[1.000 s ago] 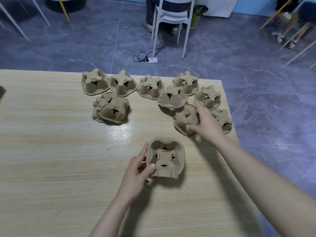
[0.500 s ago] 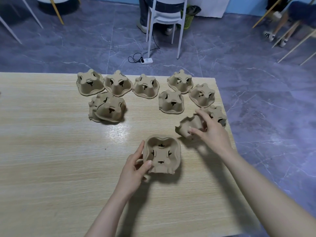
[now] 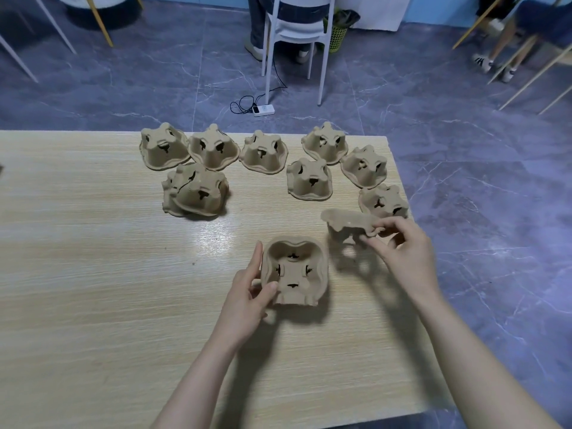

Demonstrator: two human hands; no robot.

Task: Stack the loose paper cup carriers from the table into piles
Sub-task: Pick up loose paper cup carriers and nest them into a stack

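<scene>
Our left hand [image 3: 247,300] steadies the upturned brown moulded-pulp cup carrier [image 3: 294,270], fingers curled on its rim. Just right of it, our right hand [image 3: 402,252] pinches a lifted carrier [image 3: 349,224]; we should square its cups before nesting.

Left hand [image 3: 247,300] grips upturned carrier [image 3: 294,272]; right hand [image 3: 402,249] pinches lifted carrier [image 3: 346,222] (rim blurred).

The lifted carrier [image 3: 349,226] is motion-blurred; a seated person [image 3: 263,23] is cropped at the top edge.
</scene>
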